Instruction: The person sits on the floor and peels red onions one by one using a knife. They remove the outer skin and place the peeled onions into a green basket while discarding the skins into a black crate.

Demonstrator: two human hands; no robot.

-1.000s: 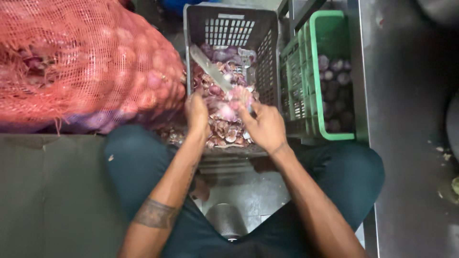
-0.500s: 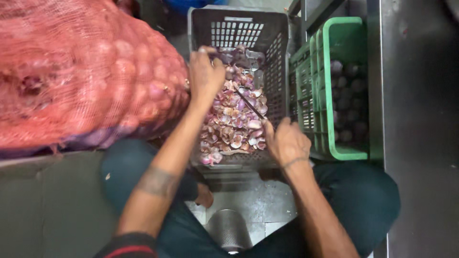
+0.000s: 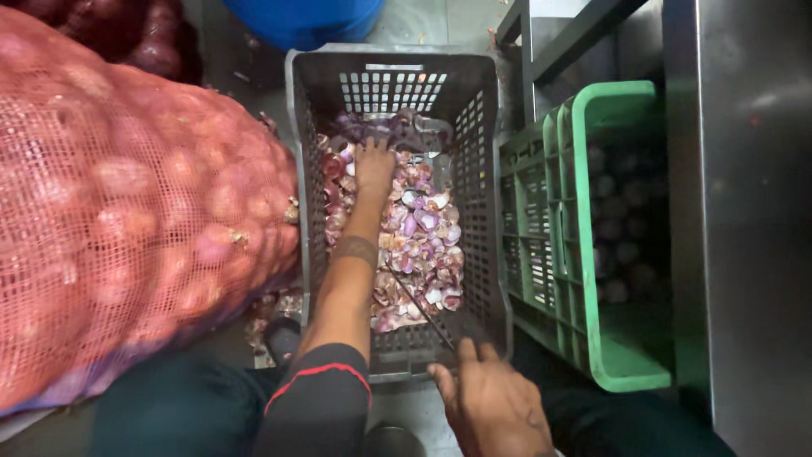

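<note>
Beside the grey crate (image 3: pixel 486 169) bulges our red mesh sack of onions (image 3: pixel 127 220), still full; on the crate's other side a green crate (image 3: pixel 626 355) holds what seem to be peeled onions. Onion skins (image 3: pixel 423 237) half-fill the grey crate. Our left hand (image 3: pixel 374 165) reaches deep in, fingers curled into the skins; our right hand (image 3: pixel 495 402) grips a knife (image 3: pixel 419 306) at the crate's near rim.

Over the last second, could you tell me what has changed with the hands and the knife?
The left hand reached from the near end of the grey crate deep into the onion peels. The right hand drew back to the near rim, keeping the knife. Mesh sack and green crate stayed put.
</note>
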